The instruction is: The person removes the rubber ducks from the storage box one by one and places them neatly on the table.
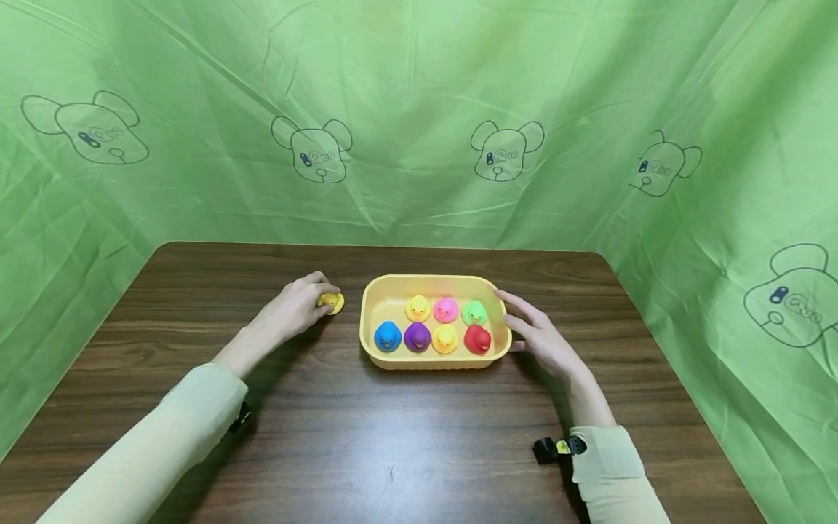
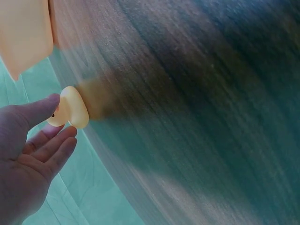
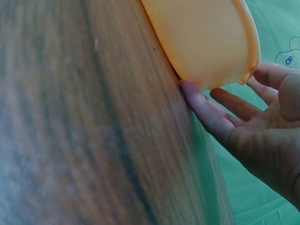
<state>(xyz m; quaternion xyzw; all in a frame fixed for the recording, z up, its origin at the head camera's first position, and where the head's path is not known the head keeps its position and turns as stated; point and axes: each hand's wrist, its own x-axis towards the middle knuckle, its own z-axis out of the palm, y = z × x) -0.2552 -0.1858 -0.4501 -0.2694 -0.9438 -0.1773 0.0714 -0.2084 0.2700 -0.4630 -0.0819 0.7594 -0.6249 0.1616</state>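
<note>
Between its thumb and fingers, my left hand [image 1: 301,302] pinches a yellow rubber duck [image 1: 335,302], close over the table to the left of a yellow tub [image 1: 432,362]. In the left wrist view the thumb lies over the duck's head and the duck's rounded body [image 2: 77,108] shows. My right hand [image 1: 546,342] touches the tub's right end with extended fingers, some at the rim, one low by the base in the right wrist view. Inside the tub sit blue [image 1: 388,336], purple [image 1: 417,337], red [image 1: 478,339], pink [image 1: 446,310], green [image 1: 474,313] and two yellow ducks [image 1: 445,338].
The tub stands on a dark wood-grain table [image 1: 393,444], toward its far edge. Green cloth [image 1: 419,204] printed with bear outlines hangs behind the table and at both sides. Each wrist wears a black strap [image 1: 556,450].
</note>
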